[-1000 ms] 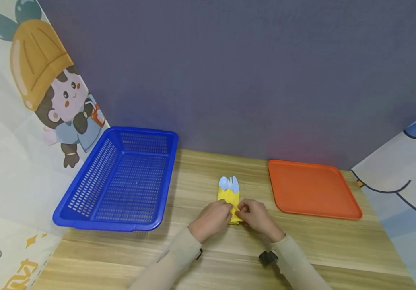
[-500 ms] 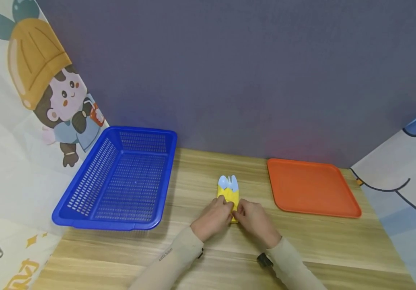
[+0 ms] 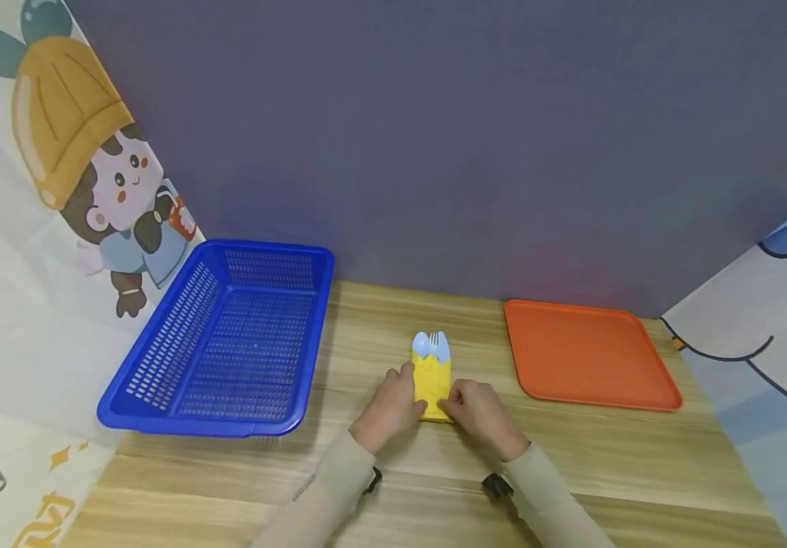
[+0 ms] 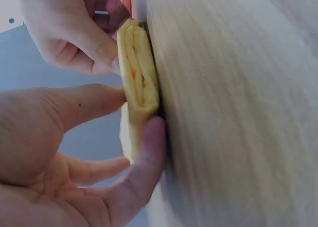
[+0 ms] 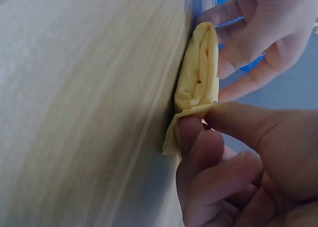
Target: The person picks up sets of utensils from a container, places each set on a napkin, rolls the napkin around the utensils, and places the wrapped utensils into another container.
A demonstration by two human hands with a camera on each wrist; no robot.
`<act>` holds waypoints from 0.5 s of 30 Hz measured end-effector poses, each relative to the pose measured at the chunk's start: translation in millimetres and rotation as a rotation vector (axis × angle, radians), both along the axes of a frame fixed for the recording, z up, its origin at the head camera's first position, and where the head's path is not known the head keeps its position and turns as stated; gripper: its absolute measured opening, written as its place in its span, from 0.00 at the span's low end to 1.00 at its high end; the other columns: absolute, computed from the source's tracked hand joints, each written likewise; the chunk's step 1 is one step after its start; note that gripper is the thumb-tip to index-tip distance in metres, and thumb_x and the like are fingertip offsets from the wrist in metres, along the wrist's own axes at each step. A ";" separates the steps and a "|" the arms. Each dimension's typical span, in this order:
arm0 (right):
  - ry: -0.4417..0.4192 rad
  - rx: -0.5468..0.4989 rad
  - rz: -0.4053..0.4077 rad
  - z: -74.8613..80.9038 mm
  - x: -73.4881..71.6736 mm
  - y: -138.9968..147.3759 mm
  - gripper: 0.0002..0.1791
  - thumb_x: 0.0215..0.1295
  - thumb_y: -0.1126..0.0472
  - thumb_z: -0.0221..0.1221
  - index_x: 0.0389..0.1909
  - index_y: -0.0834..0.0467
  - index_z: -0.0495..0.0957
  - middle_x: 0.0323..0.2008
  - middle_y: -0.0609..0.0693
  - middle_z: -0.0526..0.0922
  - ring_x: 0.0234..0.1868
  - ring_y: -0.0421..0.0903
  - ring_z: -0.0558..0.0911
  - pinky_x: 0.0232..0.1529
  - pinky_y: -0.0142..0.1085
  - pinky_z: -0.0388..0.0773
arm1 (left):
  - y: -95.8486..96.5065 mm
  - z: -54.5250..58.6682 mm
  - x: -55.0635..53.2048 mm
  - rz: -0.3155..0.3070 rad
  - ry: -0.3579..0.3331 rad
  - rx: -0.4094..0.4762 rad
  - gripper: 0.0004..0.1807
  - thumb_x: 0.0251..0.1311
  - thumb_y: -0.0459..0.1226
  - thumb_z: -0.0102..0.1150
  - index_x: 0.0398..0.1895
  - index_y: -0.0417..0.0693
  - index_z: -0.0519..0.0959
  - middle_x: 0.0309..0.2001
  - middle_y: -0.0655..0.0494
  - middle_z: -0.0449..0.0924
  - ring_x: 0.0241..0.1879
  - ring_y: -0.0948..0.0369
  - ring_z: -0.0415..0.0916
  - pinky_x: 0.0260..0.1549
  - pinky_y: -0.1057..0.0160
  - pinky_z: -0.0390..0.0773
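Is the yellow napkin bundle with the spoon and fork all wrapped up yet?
Nearly. The spoon and fork already sit inside the folded yellow napkin, heads poking out the top. Both hands are working its lower end: the left hand along the side, the right hand pinching the bottom corner. The blue basket and orange tray hold nothing.

The napkin (image 3: 432, 387) lies mid-table (image 3: 613, 464), cutlery (image 3: 431, 346) sticking out of its far end; the basket (image 3: 160, 415) sits to its left, the tray (image 3: 592, 358) to its right; the left hand (image 3: 387, 411) flanks its left edge, the right hand (image 3: 479, 415) its near right corner
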State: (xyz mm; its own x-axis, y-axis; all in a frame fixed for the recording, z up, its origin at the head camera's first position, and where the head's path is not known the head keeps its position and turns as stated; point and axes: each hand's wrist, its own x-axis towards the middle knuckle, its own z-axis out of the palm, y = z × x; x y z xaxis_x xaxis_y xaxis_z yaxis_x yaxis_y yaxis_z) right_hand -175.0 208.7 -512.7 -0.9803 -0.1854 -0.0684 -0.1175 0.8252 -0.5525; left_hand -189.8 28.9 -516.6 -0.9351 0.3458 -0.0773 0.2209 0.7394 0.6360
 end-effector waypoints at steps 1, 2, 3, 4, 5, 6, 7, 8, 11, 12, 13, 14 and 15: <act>-0.012 -0.002 -0.007 0.5 0.2 -0.1 0.14 0.62 0.62 0.68 0.20 0.55 0.74 0.18 0.42 0.72 0.21 0.40 0.70 0.22 0.33 0.68 | -1.0 -0.1 -2.3 0.010 -0.027 0.035 0.34 0.60 0.37 0.69 0.64 0.29 0.67 0.42 0.42 0.74 0.39 0.53 0.74 0.39 0.52 0.79; -0.017 -0.005 -0.009 0.8 0.5 -0.1 0.14 0.62 0.62 0.67 0.21 0.55 0.75 0.18 0.42 0.73 0.21 0.40 0.70 0.22 0.33 0.68 | -2.3 -0.4 -4.2 0.018 -0.056 0.061 0.34 0.60 0.37 0.69 0.64 0.29 0.66 0.43 0.41 0.76 0.40 0.52 0.75 0.41 0.51 0.79; -0.020 -0.012 -0.011 0.8 0.7 0.1 0.14 0.62 0.62 0.67 0.20 0.55 0.75 0.18 0.42 0.72 0.21 0.40 0.70 0.22 0.33 0.67 | -3.5 -1.3 -6.4 0.027 -0.082 0.094 0.34 0.60 0.38 0.69 0.65 0.29 0.67 0.45 0.41 0.77 0.42 0.52 0.75 0.41 0.51 0.79; -0.026 -0.021 -0.014 0.5 0.6 0.7 0.14 0.63 0.62 0.67 0.20 0.55 0.74 0.18 0.43 0.72 0.20 0.40 0.69 0.21 0.32 0.67 | -4.9 -1.5 -8.2 0.034 -0.109 0.121 0.34 0.60 0.39 0.69 0.64 0.30 0.68 0.46 0.42 0.78 0.42 0.53 0.75 0.41 0.52 0.78; -0.035 -0.026 -0.019 0.2 0.2 1.3 0.15 0.63 0.61 0.67 0.20 0.55 0.74 0.17 0.43 0.72 0.20 0.39 0.69 0.21 0.32 0.66 | -6.2 -1.9 -9.9 0.036 -0.129 0.146 0.33 0.60 0.39 0.69 0.63 0.31 0.70 0.45 0.44 0.79 0.40 0.54 0.76 0.38 0.53 0.78; -0.045 -0.036 -0.024 -0.2 0.0 2.2 0.16 0.63 0.61 0.67 0.19 0.55 0.73 0.17 0.43 0.71 0.19 0.39 0.68 0.20 0.31 0.65 | -7.4 -1.2 -11.1 0.038 -0.155 0.171 0.30 0.60 0.40 0.68 0.60 0.32 0.72 0.43 0.45 0.80 0.38 0.54 0.76 0.36 0.55 0.78; -0.058 -0.050 -0.029 -0.5 -0.2 3.2 0.16 0.64 0.61 0.67 0.19 0.55 0.73 0.16 0.43 0.71 0.18 0.39 0.68 0.19 0.31 0.64 | -8.1 -0.3 -12.2 0.042 -0.190 0.195 0.27 0.60 0.42 0.68 0.57 0.33 0.75 0.40 0.47 0.80 0.35 0.56 0.76 0.33 0.56 0.78; -0.068 -0.062 -0.033 -1.3 -0.7 4.4 0.17 0.64 0.60 0.67 0.19 0.55 0.73 0.15 0.43 0.71 0.17 0.38 0.67 0.19 0.30 0.63 | -8.2 0.1 -13.2 0.041 -0.220 0.209 0.24 0.61 0.43 0.67 0.53 0.35 0.77 0.37 0.49 0.80 0.32 0.57 0.75 0.30 0.58 0.77; -0.110 -0.099 -0.046 -2.3 -1.3 7.6 0.17 0.65 0.59 0.66 0.19 0.55 0.73 0.14 0.44 0.72 0.14 0.38 0.67 0.16 0.30 0.62 | -7.3 0.1 -15.5 0.029 -0.251 0.236 0.14 0.60 0.45 0.67 0.37 0.42 0.81 0.26 0.55 0.76 0.23 0.60 0.71 0.21 0.63 0.72; -0.128 -0.113 -0.049 -2.6 -1.3 8.3 0.16 0.66 0.59 0.66 0.19 0.55 0.74 0.14 0.44 0.72 0.13 0.38 0.68 0.16 0.30 0.63 | -6.6 -0.7 -15.9 0.026 -0.253 0.238 0.13 0.60 0.45 0.67 0.33 0.44 0.81 0.24 0.56 0.76 0.22 0.61 0.70 0.20 0.63 0.71; -0.142 -0.124 -0.051 -2.8 -1.3 9.0 0.16 0.66 0.59 0.65 0.20 0.55 0.74 0.14 0.44 0.73 0.13 0.38 0.69 0.15 0.30 0.63 | -5.8 -1.7 -16.1 0.026 -0.257 0.241 0.12 0.59 0.45 0.68 0.30 0.46 0.81 0.23 0.57 0.75 0.21 0.62 0.70 0.19 0.64 0.71; -0.154 -0.134 -0.052 -3.1 -1.4 9.7 0.15 0.67 0.58 0.65 0.20 0.55 0.74 0.14 0.45 0.74 0.13 0.39 0.69 0.15 0.30 0.64 | -4.8 -2.8 -16.1 0.029 -0.259 0.248 0.12 0.59 0.46 0.68 0.29 0.47 0.80 0.22 0.57 0.76 0.20 0.63 0.71 0.18 0.65 0.71; -0.165 -0.147 -0.055 -3.4 -1.3 10.4 0.15 0.67 0.58 0.65 0.21 0.55 0.75 0.13 0.45 0.75 0.13 0.39 0.70 0.15 0.30 0.65 | -3.7 -3.9 -16.1 0.033 -0.260 0.255 0.13 0.58 0.46 0.68 0.27 0.47 0.81 0.21 0.58 0.76 0.19 0.63 0.71 0.18 0.65 0.72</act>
